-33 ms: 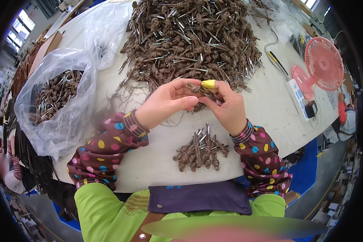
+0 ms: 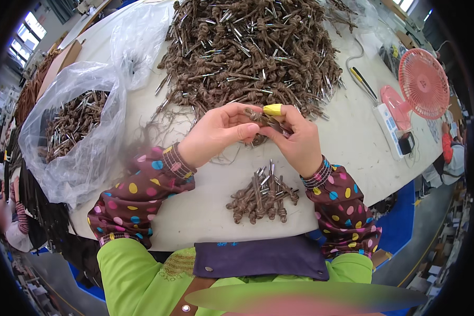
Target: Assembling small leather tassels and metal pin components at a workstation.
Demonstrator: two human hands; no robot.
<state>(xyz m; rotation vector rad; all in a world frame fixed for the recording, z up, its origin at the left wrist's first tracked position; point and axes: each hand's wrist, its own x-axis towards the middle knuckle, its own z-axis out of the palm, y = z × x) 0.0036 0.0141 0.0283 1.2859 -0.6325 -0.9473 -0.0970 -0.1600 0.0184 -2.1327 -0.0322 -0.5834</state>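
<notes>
A brown knotted cord (image 2: 254, 114), ropy and lumpy, sits up between the two hands, above the pale, smooth surface (image 2: 189, 213). The right hand (image 2: 300, 138), a glossy yellow wrap (image 2: 273, 109) round one finger, pinches it; its knotted end lies at the fingertips of the left hand (image 2: 216, 130), curved in from the side, though I can't tell whether that one grips too. Just beyond them rises a tangled heap of similar cords (image 2: 253, 58) with slim, shiny metallic tips. Nearer the body lies a small fanned bunch (image 2: 260, 197); leftward, a crinkled clear plastic bag (image 2: 31, 131) holds more
</notes>
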